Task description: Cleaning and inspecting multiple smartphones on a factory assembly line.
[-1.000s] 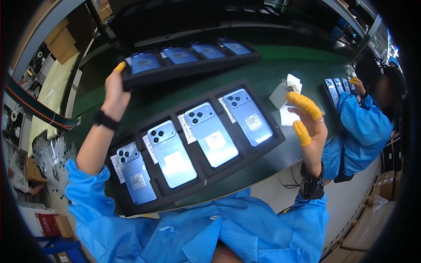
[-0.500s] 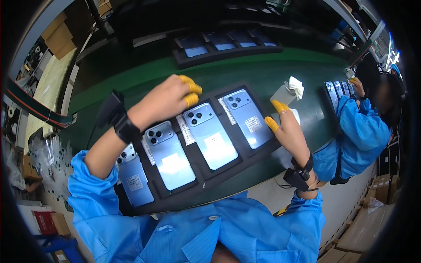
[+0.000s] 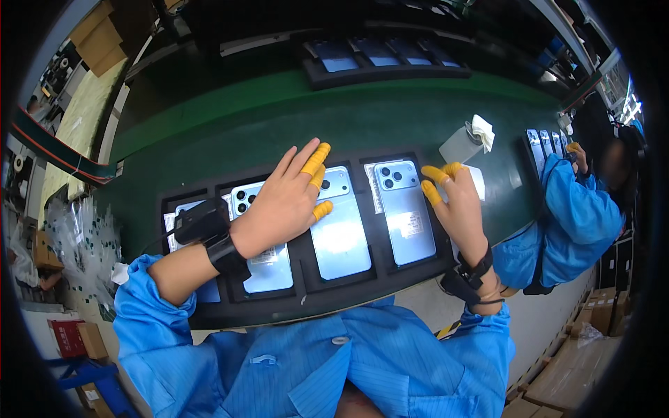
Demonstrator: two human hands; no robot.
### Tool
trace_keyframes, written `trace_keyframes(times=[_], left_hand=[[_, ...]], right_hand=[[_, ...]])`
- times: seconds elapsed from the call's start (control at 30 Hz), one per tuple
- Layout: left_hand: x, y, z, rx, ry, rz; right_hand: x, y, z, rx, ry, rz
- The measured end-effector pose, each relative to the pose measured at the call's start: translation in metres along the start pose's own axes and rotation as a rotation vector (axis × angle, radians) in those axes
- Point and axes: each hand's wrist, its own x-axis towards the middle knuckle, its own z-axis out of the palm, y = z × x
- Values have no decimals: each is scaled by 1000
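A black foam tray [image 3: 303, 299] holds several light-blue phones, backs up, each in its own recess. My left hand [image 3: 282, 209] is open over the second phone [image 3: 270, 275] and the left edge of the third phone [image 3: 341, 244], its fingers spread and some capped in yellow finger cots. It hides much of both; whether it touches them I cannot tell. My left forearm covers most of the leftmost phone [image 3: 209, 291]. At the upper right corner of the rightmost phone [image 3: 404, 219], my right hand [image 3: 460, 205] is open, with cot-covered fingers bent and apart.
A tissue box [image 3: 460, 144] with a white tissue stands beyond my right hand, a white sheet [image 3: 477, 182] near it. Another tray [image 3: 390, 78] of phones lies at the back. To the right, a co-worker in blue [image 3: 575, 202] handles more phones [image 3: 547, 145]. Plastic bags [image 3: 80, 240] hang left.
The tray has swung clockwise and now lies nearly level. My left hand has come nearer from beyond the phones to over them, its fingers spreading. My right fingers have bent toward the rightmost phone.
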Motion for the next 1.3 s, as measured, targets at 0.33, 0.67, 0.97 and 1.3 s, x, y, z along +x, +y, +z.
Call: trace_keyframes(times=[0.33,0.67,0.97,1.3], left_hand=[[9,5,7,-94,18,-80],[29,-14,-20,-861,-5,-355],[13,-45,-36,-649,269,-223],[-104,-59,-76,-225,97,-489]], right_hand=[[27,-5,34,-97,-72,-273],[40,9,43,112,-118,-131],[51,10,28,375,-243,-97],[84,0,17,454,-183,-47]])
